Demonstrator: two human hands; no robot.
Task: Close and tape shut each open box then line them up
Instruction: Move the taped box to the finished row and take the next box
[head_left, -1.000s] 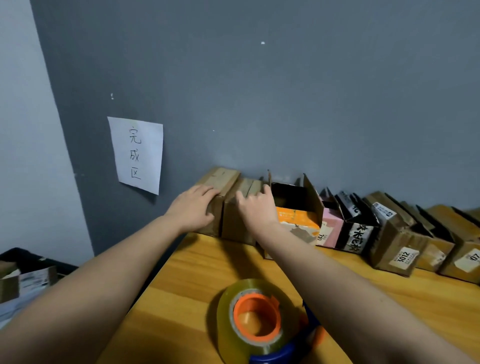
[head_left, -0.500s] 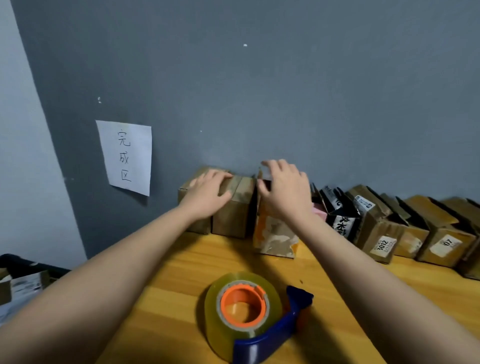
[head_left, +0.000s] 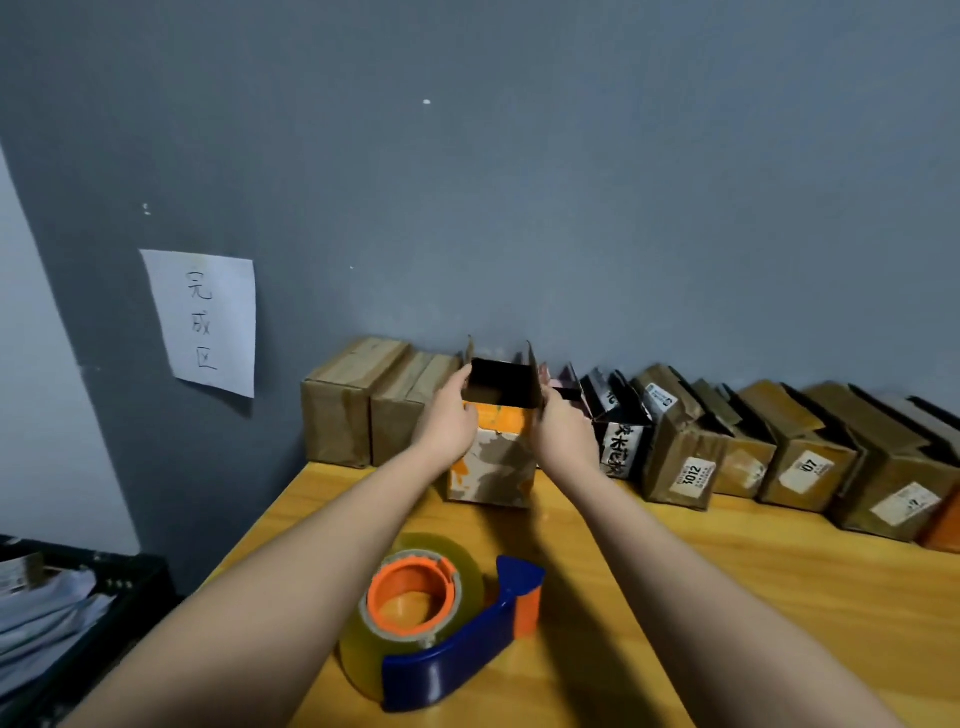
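Grey wall (head_left: 519, 182) backs the wooden table (head_left: 727, 597) you're working at, with a paper sign (head_left: 208, 322) taped up at about ten o'clock. Your left hand (head_left: 449, 421) and right hand (head_left: 563, 436) are clamped on opposite sides of the orange open box (head_left: 493, 457), fingers wrapped over its upper edges just below the raised flaps, so the box stands upright between your palms at twelve o'clock. That two-sided grip looks meant to keep it square and steady while you bring it toward you for folding.

Directly left of it, at eleven o'clock, two sealed boxes (head_left: 363, 410) stand side by side against the wall under the sign, which suggests that end is where finished ones go. Off to one and two o'clock, a row of unsealed boxes (head_left: 753, 447) leans along the wall, flaps up, waiting their turn.

Your tape dispenser (head_left: 441, 618) lies on the table at six o'clock, close to your forearms and touching neither, so you can reach it once the flaps are down. At eight o'clock, below the table edge, a dark bin (head_left: 104, 582) holds papers.

My read: you're starting the third box; fold the flaps flat first, since tape laid over a sprung flap may lift.
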